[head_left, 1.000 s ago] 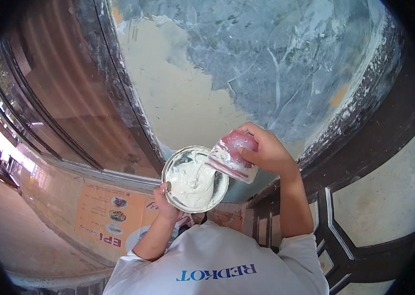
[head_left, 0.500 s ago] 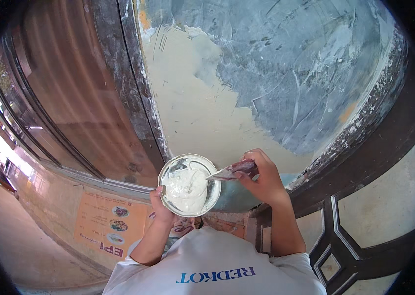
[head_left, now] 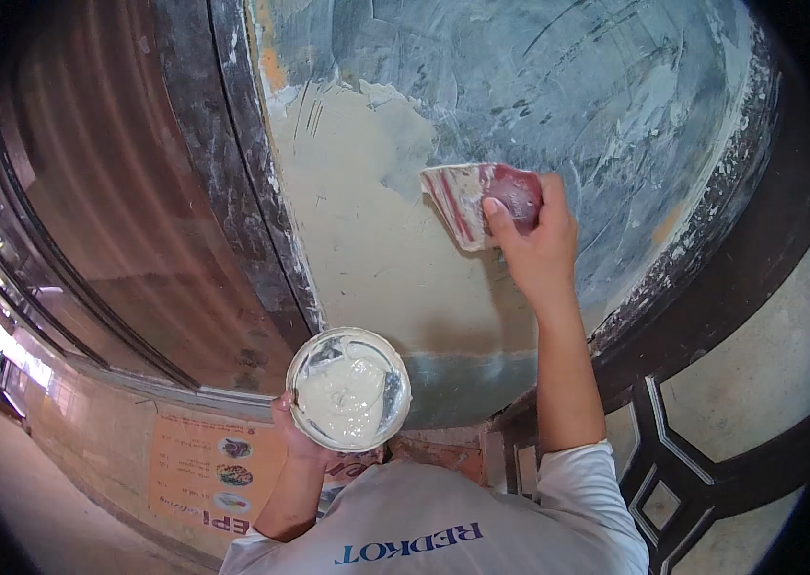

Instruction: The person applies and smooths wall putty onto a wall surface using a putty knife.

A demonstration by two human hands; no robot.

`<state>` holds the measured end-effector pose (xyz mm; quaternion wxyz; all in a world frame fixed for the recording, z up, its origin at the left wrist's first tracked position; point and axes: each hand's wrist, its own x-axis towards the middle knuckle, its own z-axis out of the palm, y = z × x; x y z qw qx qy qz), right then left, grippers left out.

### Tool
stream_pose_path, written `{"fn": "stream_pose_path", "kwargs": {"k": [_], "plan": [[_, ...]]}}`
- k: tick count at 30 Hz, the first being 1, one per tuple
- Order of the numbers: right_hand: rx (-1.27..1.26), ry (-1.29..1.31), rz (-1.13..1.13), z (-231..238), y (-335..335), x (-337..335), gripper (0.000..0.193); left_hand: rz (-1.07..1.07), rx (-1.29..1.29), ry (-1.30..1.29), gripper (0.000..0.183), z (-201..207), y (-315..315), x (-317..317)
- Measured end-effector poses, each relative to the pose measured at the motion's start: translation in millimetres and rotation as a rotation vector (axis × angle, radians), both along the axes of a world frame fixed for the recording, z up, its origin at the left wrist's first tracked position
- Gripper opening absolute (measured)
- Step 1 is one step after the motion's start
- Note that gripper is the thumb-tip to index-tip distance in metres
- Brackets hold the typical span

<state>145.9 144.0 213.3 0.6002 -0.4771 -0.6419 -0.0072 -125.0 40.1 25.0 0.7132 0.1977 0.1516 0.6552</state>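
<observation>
Left hand (head_left: 296, 433): fingers gripping bowl (head_left: 393, 391). Right hand (head_left: 541, 241), above and right of bowl: fingers gripping red scraper (head_left: 484, 203).

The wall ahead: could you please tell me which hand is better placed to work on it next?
Probably the right hand: it holds the red spreader up in front of the wall, while the left hand, lower down, supports the bowl of white paste.
</observation>
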Motion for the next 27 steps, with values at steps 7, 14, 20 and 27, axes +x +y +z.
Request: {"fn": "stream_pose_path", "kwargs": {"k": [7,14,20,27], "plan": [[0.105,0.175,-0.134,6,-2,6,0.037,-0.006,-0.023,0.028,0.071,-8,12,-14],[-0.019,-0.066,-0.188,-1,7,-7,0.038,-0.049,-0.046,0.058,0.075,-9,26,-25],[0.197,0.094,-0.161,-12,8,6,0.039,-0.092,-0.034,0.054,0.075,-12,40,-32],[0.130,0.141,-0.326,-1,13,6,0.036,-0.134,0.028,0.074,0.075,-8,50,-41]]}}
